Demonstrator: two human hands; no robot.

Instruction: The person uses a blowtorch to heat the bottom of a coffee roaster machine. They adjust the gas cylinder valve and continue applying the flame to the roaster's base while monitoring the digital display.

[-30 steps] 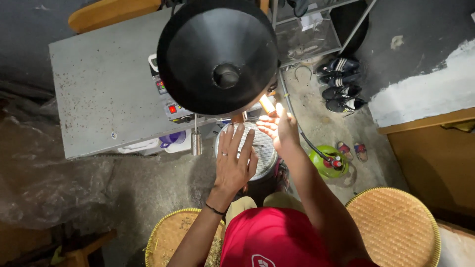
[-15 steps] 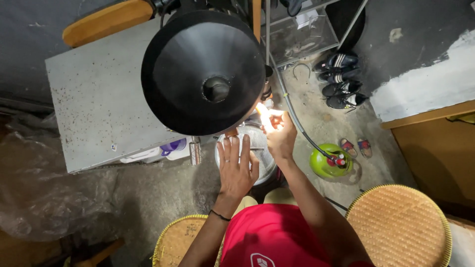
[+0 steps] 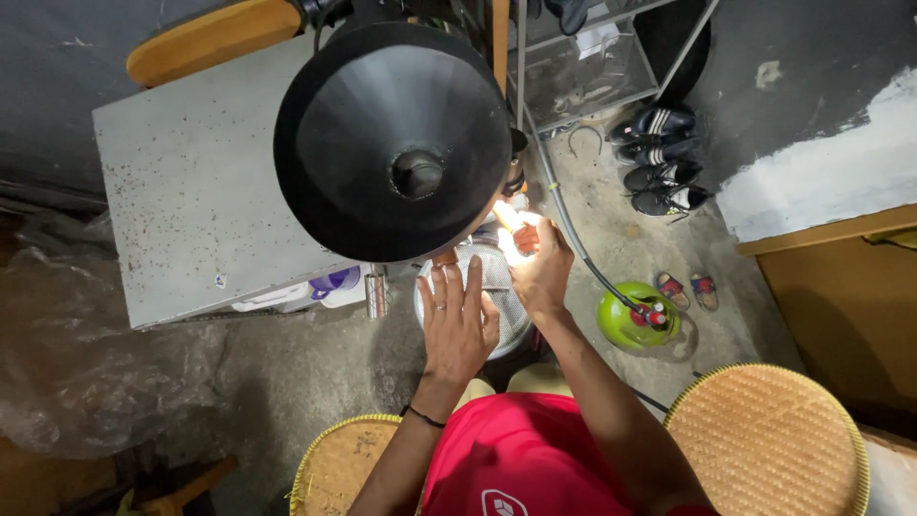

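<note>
My left hand (image 3: 457,323) lies flat, fingers spread, on a round white mesh disc (image 3: 502,287) set on a stand below me. My right hand (image 3: 543,269) is closed around something small at the disc's far edge, under a bright glare; what it holds cannot be made out. A large black cone-shaped lamp shade (image 3: 394,143) hangs just above and beyond both hands and hides the disc's far side.
A grey speckled table (image 3: 191,191) stands at the left. A green gas canister (image 3: 635,318) with a hose sits on the floor at the right, near sandals (image 3: 690,289) and shoes (image 3: 659,162). Two woven stools (image 3: 772,440) flank my legs. Plastic sheeting (image 3: 86,373) lies far left.
The view has shifted, so the lamp shade sits lower left in frame. My left hand stays flat on the disc; my right hand has closed in under the shade's edge.
</note>
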